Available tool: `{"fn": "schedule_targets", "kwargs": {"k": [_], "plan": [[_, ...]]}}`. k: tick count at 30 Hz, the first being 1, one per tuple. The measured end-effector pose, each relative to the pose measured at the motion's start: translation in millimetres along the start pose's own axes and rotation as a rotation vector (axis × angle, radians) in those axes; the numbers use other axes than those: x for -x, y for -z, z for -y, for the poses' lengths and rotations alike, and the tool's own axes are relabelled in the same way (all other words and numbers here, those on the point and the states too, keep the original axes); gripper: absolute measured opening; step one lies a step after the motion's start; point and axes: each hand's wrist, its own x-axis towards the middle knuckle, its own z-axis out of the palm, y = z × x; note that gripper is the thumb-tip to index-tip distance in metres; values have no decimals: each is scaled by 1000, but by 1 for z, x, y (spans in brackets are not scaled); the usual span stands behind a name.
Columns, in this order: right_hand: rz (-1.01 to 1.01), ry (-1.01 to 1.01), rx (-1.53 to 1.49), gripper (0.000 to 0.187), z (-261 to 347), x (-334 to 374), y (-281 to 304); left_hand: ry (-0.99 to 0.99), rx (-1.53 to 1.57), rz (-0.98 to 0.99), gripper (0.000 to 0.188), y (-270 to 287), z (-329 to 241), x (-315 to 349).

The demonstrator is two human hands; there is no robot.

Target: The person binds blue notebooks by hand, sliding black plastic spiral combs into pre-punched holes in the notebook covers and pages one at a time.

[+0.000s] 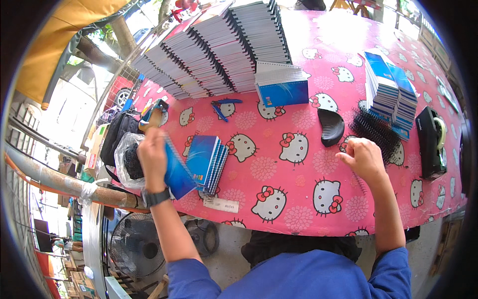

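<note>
At the left, my left hand (pixel 152 155) grips a blue-covered notebook (pixel 175 172), tilted and slightly blurred. Beside it lies a small stack of blue spiral notebooks (pixel 201 158) with their coils toward the right. My right hand (pixel 367 158) has its fingers curled together just in front of a pile of black binding coils (pixel 376 130). Below those fingers hangs a thin, faint coil, which seems pinched in them; its upper end is hidden.
Tall stacks of bound books (pixel 219 55) fill the back left, with loose blue-covered pads (pixel 283 92) beside them. Pliers (pixel 225 108), a black comb (pixel 331 127), more notebooks (pixel 391 89) and a tape dispenser (pixel 430 142) lie around. A plastic bag (pixel 128 159) sits at the left edge.
</note>
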Motion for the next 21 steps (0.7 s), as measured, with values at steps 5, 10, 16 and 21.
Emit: {"fn": "schedule_targets", "kwargs": {"k": [5, 10, 16, 21], "plan": [[-178, 89, -51, 45, -25, -4, -34, -473, -288, 395, 24, -79, 9, -4], [51, 81, -205, 17, -31, -2, -15, -188, -67, 614, 34, -93, 23, 5], [33, 140, -511, 22, -50, 4, 3, -222, -185, 875, 57, -89, 6, -4], [-155, 137, -612, 20, -27, 5, 15, -458, -26, 581, 54, -124, -52, -18]]}}
